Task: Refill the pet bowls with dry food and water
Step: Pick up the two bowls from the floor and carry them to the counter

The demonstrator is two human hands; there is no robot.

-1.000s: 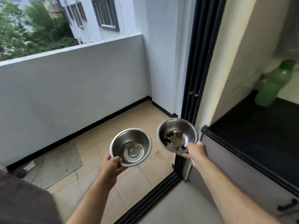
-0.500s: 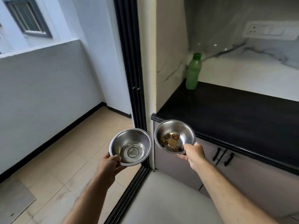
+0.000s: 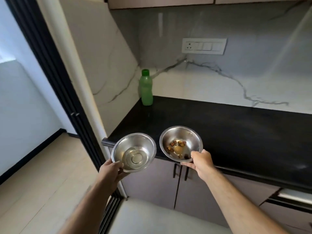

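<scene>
At the counter point(image 3: 236, 132), reached from the balcony a second ago: left hand point(image 3: 112, 171) pinches the water bowl point(image 3: 133, 152) by its rim, right hand point(image 3: 200, 162) the kibble bowl point(image 3: 181, 143). Bottle point(image 3: 146, 88), probably water, stands near; refilling can begin.

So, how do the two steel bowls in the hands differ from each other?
The bowl in the left hand holds a little clear water; the bowl in the right hand holds a few brown kibble pieces. The left bowl is held at the counter's corner; the right bowl is in front of the black countertop. Both are round, shiny steel, similar in size, gripped at the near rim and nearly empty.
</scene>
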